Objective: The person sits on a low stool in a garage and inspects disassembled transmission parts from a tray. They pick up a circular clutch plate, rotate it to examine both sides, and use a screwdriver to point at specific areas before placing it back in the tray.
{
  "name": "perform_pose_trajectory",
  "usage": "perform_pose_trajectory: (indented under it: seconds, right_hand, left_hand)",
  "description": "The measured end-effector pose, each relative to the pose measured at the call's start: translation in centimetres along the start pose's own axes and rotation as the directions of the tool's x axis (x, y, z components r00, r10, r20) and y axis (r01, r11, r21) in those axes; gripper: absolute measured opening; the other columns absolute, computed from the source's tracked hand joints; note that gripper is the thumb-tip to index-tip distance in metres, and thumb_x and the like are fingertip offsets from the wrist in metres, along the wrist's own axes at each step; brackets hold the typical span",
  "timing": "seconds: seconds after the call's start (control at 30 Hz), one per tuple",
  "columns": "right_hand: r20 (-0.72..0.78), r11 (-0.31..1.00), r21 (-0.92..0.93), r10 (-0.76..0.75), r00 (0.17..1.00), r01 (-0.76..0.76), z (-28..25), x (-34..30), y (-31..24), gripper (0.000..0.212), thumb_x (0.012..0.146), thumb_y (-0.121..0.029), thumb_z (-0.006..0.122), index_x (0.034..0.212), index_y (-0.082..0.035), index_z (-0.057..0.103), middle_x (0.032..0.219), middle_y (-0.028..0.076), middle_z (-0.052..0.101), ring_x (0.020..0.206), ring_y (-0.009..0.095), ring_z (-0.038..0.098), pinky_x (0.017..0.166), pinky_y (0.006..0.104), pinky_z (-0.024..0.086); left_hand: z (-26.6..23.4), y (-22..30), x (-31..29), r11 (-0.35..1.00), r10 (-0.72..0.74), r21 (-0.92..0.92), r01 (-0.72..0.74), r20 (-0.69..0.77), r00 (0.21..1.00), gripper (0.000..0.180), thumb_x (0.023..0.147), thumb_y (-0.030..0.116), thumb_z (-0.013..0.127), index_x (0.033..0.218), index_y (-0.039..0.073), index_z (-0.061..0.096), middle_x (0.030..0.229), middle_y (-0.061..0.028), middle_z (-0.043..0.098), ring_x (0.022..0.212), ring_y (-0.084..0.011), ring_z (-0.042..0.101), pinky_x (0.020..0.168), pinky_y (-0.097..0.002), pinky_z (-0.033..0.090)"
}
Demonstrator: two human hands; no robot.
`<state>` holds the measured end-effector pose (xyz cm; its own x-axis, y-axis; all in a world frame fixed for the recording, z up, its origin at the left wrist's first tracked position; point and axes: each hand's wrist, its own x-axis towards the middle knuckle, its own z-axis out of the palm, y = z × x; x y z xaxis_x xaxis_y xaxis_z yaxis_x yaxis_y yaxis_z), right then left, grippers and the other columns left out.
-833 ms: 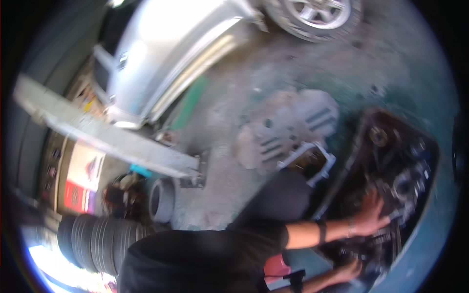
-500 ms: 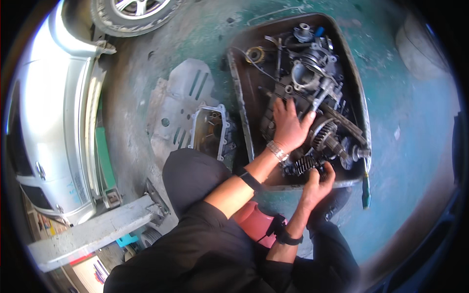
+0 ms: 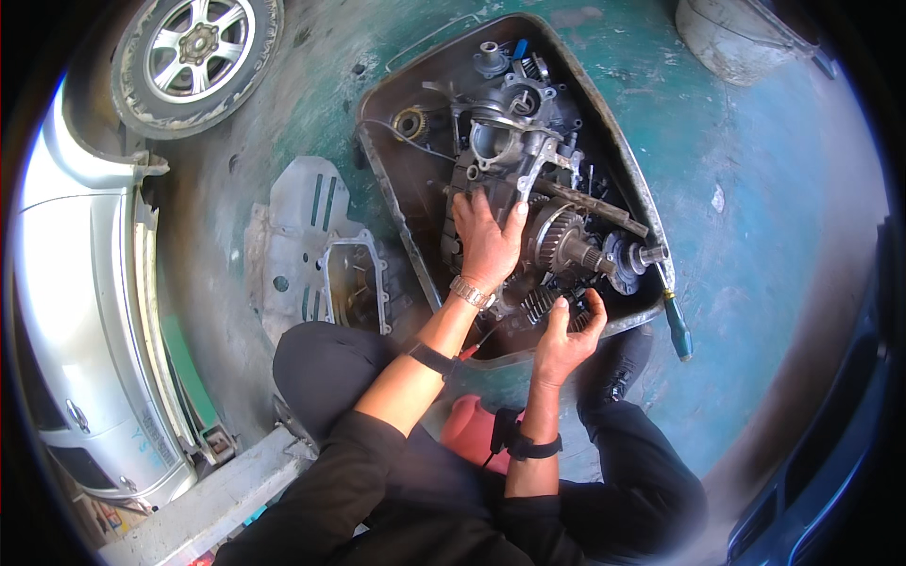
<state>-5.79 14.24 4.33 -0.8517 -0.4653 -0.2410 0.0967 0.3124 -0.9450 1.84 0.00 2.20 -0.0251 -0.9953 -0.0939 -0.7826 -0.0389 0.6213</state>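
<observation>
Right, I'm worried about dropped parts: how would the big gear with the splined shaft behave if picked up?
The big gear looks like thick metal, so it is probably heavy for its size. Its round rim could let it roll, and its dark sheen suggests it may feel slippery.

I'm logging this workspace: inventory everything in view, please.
Tray: one, brown, centre
Metal parts: many, grey, in tray
Ring gear: one, brass, in tray
Tool handle: one, teal, tray's right corner
Slotted plate: one, grey, left of tray
Open frame: one, silver, beside tray
Bucket: one, whitish, top right
Wheel: one, silver, top left
Car: one, silver, left
Beam: one, grey, lower left
Rounded object: one, pink, lower centre
Watch: one, silver, worn
Armbands: two, black, worn
Left grip: one, on metal parts
Right grip: one, at tray's lower edge
</observation>
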Motion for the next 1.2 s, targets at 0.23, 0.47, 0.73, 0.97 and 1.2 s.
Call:
perform_pose_trajectory:
  seconds: [0.23,0.47,0.73,0.97,1.2]
  right_hand:
    - [-0.029,0.961,0.272,0.056,0.998,-0.046,-0.5,0.2,0.5,0.044,0.097,-0.019,0.061,0.133,0.005,0.053,0.126,0.017,0.06,0.116,0.025,0.057,0.103,0.0364,0.042]
    - [0.396,-0.118,0.918,0.223,0.891,-0.379,-7.0,4.2,-4.6,0.096,0.089,-0.073,0.05,0.136,0.012,0.048,0.145,0.026,0.047,0.139,0.04,0.039,0.119,0.0536,0.026]
    - [0.497,0.059,0.862,0.092,0.863,-0.503,-8.9,3.0,-13.8,0.09,0.094,-0.068,0.046,0.139,0.01,0.045,0.147,0.027,0.044,0.14,0.04,0.038,0.117,0.0517,0.03]
    - [0.415,0.797,0.594,-0.185,0.891,-0.111,-10.6,3.7,-23.2,0.039,0.097,-0.031,0.064,0.122,-0.001,0.06,0.117,0.012,0.068,0.107,0.023,0.065,0.093,0.034,0.049]
    - [0.439,0.895,0.268,-0.444,0.781,0.357,-13.3,5.6,-29.5,0.031,0.092,-0.016,0.071,0.117,0.001,0.064,0.107,0.007,0.069,0.098,0.012,0.061,0.087,0.0267,0.047]
  left_hand:
    - [0.3,-0.3,0.1,1.0,-0.004,-0.001,0.004,-0.005,1.0,0.085,0.094,0.055,0.057,0.14,-0.013,0.034,0.145,-0.0447,0.023,0.137,-0.0567,0.023,0.116,-0.0572,0.02]
    - [0.7,-0.7,0.6,0.999,-0.027,0.021,0.027,0.019,0.999,0.092,0.092,0.062,0.054,0.144,-0.011,0.031,0.147,-0.0465,0.02,0.14,-0.0576,0.02,0.117,-0.0569,0.018]
    - [-5.7,4.5,-0.1,0.993,-0.035,0.119,0.006,0.243,0.969,0.091,0.083,0.062,0.062,0.134,-0.01,0.043,0.145,-0.0419,0.028,0.136,-0.0546,0.034,0.115,-0.0499,0.031]
    - [-14.2,12.0,0.8,0.915,0.38,-0.244,-0.322,0.246,0.892,0.062,0.087,0.045,0.064,0.111,-0.012,0.061,0.112,-0.0361,0.062,0.102,-0.0424,0.065,0.091,-0.0464,0.051]
    - [-24.7,13.6,-1.7,0.81,0.498,-0.446,-0.382,0.178,0.849,0.062,0.091,0.037,0.067,0.125,-0.014,0.055,0.103,-0.023,0.071,0.093,-0.0244,0.071,0.081,-0.0332,0.055]
